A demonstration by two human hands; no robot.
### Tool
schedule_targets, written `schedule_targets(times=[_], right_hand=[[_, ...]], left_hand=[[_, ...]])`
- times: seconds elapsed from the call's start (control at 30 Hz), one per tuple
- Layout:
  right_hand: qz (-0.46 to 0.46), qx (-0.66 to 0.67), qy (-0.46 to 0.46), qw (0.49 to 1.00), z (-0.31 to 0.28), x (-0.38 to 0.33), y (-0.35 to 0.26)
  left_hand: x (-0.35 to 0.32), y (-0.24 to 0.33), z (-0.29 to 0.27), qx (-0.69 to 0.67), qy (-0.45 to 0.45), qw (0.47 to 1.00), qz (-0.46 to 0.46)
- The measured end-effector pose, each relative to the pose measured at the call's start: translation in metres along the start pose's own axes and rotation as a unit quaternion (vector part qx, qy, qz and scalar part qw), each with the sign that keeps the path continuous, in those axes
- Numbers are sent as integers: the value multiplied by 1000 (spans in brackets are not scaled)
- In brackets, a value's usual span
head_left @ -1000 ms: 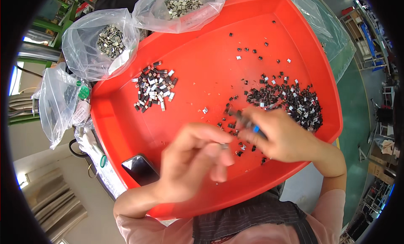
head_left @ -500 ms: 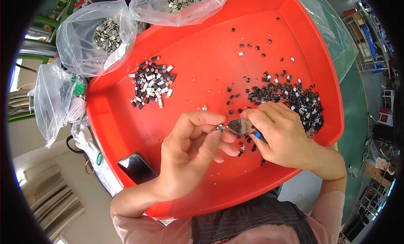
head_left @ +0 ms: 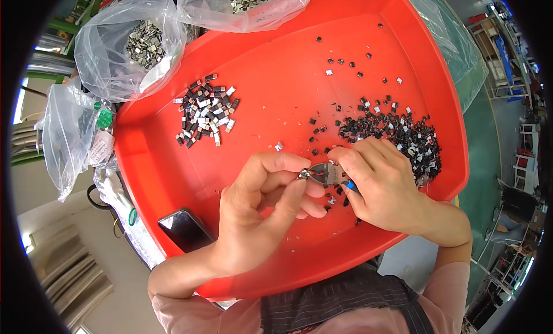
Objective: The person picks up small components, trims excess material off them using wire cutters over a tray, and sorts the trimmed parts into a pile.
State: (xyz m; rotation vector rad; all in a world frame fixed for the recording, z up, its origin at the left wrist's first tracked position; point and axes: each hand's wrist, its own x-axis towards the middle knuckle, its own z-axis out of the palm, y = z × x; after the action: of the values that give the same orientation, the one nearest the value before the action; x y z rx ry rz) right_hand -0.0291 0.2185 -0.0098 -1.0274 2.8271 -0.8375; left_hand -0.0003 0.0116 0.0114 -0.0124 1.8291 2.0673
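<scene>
My left hand (head_left: 262,204) pinches a small metal piece (head_left: 303,174) between thumb and fingers over the red tray (head_left: 271,86). My right hand (head_left: 383,187) is closed around a pair of pliers or cutters (head_left: 331,175) with a bit of blue on the handle. The tool's tip reaches the metal piece, and its jaws are partly hidden by my fingers. Beyond my right hand lies a heap of small black and silvery bits (head_left: 403,141). To the left of it sits a pile of small black, white and metallic rectangular parts (head_left: 205,112).
A dark smartphone (head_left: 185,230) rests at the tray's left side. Clear plastic bags (head_left: 95,74) with metal parts (head_left: 146,44) stand along the far left rim. Loose bits lie scattered toward the tray's far right. Shelving (head_left: 501,46) stands at the right.
The tool in my right hand has shifted slightly left, its tip now at the metal piece in my left hand. The whole view has moved a little.
</scene>
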Motion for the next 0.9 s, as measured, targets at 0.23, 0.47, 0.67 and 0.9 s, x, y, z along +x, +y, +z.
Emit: schedule_targets(times=[0.23, 0.47, 0.67, 0.9], right_hand=[[-1, 4, -5, 1000, 1, 0, -1], [78, 236, -173, 953, -6, 0, -2], [124, 417, -244, 867, -12, 5, -1], [131, 425, -312, 839, -23, 13, -1]], left_hand=[[-2, -1, 3, 64, 12, 998, 17], [1, -6, -3, 62, -23, 996, 62], [4, -7, -5, 37, -46, 995, 83], [4, -4, -4, 65, -48, 993, 83]])
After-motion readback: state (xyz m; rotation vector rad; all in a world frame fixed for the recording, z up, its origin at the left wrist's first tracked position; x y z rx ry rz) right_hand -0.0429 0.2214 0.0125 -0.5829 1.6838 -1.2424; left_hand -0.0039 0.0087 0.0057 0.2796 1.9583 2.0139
